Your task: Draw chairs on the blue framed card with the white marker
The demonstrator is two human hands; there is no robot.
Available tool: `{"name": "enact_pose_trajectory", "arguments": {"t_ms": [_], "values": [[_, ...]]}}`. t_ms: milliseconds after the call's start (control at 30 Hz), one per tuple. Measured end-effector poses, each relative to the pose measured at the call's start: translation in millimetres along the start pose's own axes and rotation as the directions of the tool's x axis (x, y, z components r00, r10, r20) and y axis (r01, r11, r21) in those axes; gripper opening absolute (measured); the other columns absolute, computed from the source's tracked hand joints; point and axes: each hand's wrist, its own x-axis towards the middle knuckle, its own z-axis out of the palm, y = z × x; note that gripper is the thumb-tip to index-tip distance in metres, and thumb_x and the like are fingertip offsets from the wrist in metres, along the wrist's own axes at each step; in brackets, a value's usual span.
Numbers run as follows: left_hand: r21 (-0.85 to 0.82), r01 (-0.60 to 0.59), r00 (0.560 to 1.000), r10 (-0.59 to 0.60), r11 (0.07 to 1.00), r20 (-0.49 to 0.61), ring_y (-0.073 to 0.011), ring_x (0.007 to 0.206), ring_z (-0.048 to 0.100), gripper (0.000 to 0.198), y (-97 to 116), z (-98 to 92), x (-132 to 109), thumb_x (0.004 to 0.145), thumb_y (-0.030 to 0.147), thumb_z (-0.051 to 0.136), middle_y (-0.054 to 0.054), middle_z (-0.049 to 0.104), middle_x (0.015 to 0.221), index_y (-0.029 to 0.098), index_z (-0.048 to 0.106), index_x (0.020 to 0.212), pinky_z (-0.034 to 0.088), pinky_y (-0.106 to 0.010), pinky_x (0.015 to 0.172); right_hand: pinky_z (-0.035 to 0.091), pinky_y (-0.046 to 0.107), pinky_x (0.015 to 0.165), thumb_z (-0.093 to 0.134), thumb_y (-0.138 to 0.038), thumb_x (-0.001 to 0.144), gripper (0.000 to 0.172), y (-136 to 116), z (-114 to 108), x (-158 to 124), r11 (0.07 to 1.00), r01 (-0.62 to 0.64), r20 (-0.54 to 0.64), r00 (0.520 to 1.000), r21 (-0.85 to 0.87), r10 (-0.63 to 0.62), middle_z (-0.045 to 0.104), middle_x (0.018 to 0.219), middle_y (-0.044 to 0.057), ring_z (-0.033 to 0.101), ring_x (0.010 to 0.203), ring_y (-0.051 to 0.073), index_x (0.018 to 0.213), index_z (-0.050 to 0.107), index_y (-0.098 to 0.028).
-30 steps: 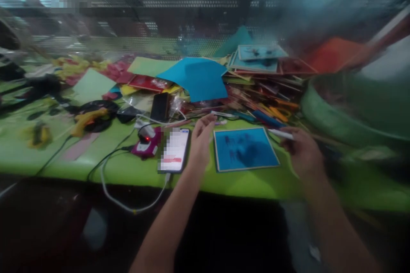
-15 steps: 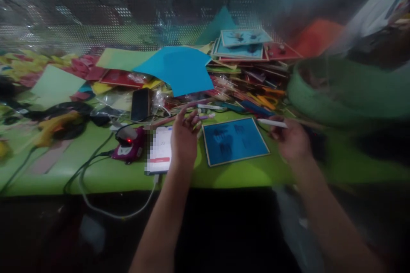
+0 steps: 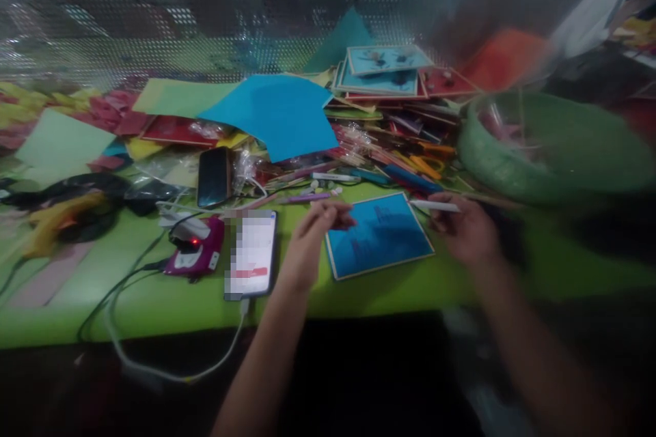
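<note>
My right hand (image 3: 464, 229) is closed around a white pen (image 3: 435, 205), which points left above the right edge of a blue card (image 3: 394, 229). The card lies flat with a pale border and dark marks that I cannot read. Over its left edge hovers my left hand (image 3: 325, 222), fingers loosely curved and holding nothing I can see. Left of that hand lies a phone (image 3: 252, 252) with a lit screen and a white cable plugged in. Behind the card are a purple pen (image 3: 307, 198) and a white marker (image 3: 335, 177).
A magenta power adapter (image 3: 195, 252) with a red light sits left, near a yellow glue gun (image 3: 61, 222). A dark phone (image 3: 214, 176) lies farther back. Blue paper (image 3: 292, 116), stacked cards (image 3: 384, 72) and orange scissors (image 3: 428, 164) crowd the back. A green basin (image 3: 492, 164) stands right.
My left hand has turned and moved right from beside the phone to over the card's left edge, uncovering the screen. My right hand keeps the pen nearly in place. The view has shifted slightly.
</note>
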Motion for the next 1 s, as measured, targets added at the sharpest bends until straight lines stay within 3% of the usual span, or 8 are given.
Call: {"name": "enact_pose_trajectory", "arguments": {"t_ms": [67,133,233,300,400,667,867,1000], "values": [[0.214,-0.043,0.989,0.010,0.976,0.150,-0.0220,0.094,0.070,0.026,2,3.3,-7,0.096,0.044,0.070,-0.007,0.077,0.096,0.022,0.079,0.104,0.052,-0.033,0.087,0.045,0.023,0.044,0.066,-0.039,0.078,0.021,-1,2,-1,1.000,-0.022,-0.001,1.000,-0.005,0.022,0.067,0.066,0.003,0.055,0.055,0.014,0.082,0.078,-0.022],[0.277,-0.100,0.983,0.052,0.956,0.176,-0.0247,0.112,0.068,0.030,2,3.1,-8,0.095,0.041,0.073,-0.008,0.076,0.117,0.025,0.075,0.121,0.050,-0.035,0.096,0.045,0.024,0.046,0.064,-0.036,0.078,0.021,-2,4,-3,0.999,-0.046,-0.009,0.999,-0.006,0.046,0.069,0.068,0.004,0.055,0.056,0.014,0.084,0.079,-0.022],[0.098,-0.117,0.992,0.120,0.988,-0.025,-0.0255,0.132,0.059,0.043,-2,-3.6,-1,0.095,0.043,0.072,-0.007,0.068,0.138,0.031,0.067,0.135,0.047,-0.036,0.104,0.051,0.026,0.053,0.062,-0.036,0.080,0.026,-4,8,-5,0.998,-0.059,-0.002,0.998,-0.011,0.059,0.073,0.076,0.005,0.054,0.056,0.014,0.092,0.081,-0.022],[-0.086,-0.060,0.980,0.042,0.994,-0.196,-0.0246,0.132,0.060,0.038,-4,-9.4,6,0.096,0.046,0.068,-0.006,0.067,0.141,0.031,0.067,0.131,0.048,-0.035,0.101,0.055,0.030,0.059,0.062,-0.038,0.083,0.028,-4,8,-5,0.998,-0.056,0.003,0.998,-0.010,0.056,0.075,0.083,0.004,0.053,0.056,0.014,0.097,0.080,-0.023],[-0.286,0.033,0.940,-0.127,0.958,-0.318,-0.0236,0.134,0.059,0.033,-4,-14.8,13,0.099,0.049,0.059,-0.006,0.064,0.145,0.030,0.069,0.123,0.048,-0.034,0.100,0.058,0.031,0.063,0.064,-0.038,0.083,0.027,-5,6,-4,0.998,-0.057,-0.007,0.998,0.021,0.057,0.076,0.088,0.004,0.053,0.057,0.014,0.100,0.080,-0.024],[-0.414,0.070,0.893,-0.242,0.908,-0.380,-0.0224,0.130,0.061,0.027,2,-11.7,15,0.097,0.044,0.060,-0.007,0.066,0.142,0.027,0.071,0.116,0.048,-0.034,0.099,0.056,0.029,0.061,0.066,-0.036,0.081,0.026,-6,4,-2,0.989,-0.084,-0.041,0.995,0.119,0.089,0.076,0.085,0.005,0.051,0.056,0.013,0.097,0.081,-0.021],[-0.455,0.065,0.893,-0.255,0.888,-0.371,-0.0217,0.127,0.062,0.029,4,-8.1,14,0.098,0.042,0.060,-0.008,0.066,0.141,0.026,0.072,0.119,0.049,-0.032,0.095,0.054,0.025,0.057,0.065,-0.036,0.084,0.028,-5,2,-2,0.984,-0.106,-0.060,0.992,0.144,0.115,0.076,0.084,0.005,0.050,0.056,0.012,0.098,0.082,-0.019],[-0.472,0.075,0.896,-0.267,0.878,-0.355,-0.0197,0.113,0.066,0.027,5,-8.1,14,0.098,0.041,0.059,-0.008,0.069,0.134,0.024,0.073,0.113,0.050,-0.030,0.088,0.052,0.025,0.055,0.063,-0.036,0.086,0.028,-3,1,-2,0.991,-0.072,-0.057,0.995,0.116,0.079,0.077,0.084,0.007,0.054,0.059,0.013,0.095,0.083,-0.019]]}}
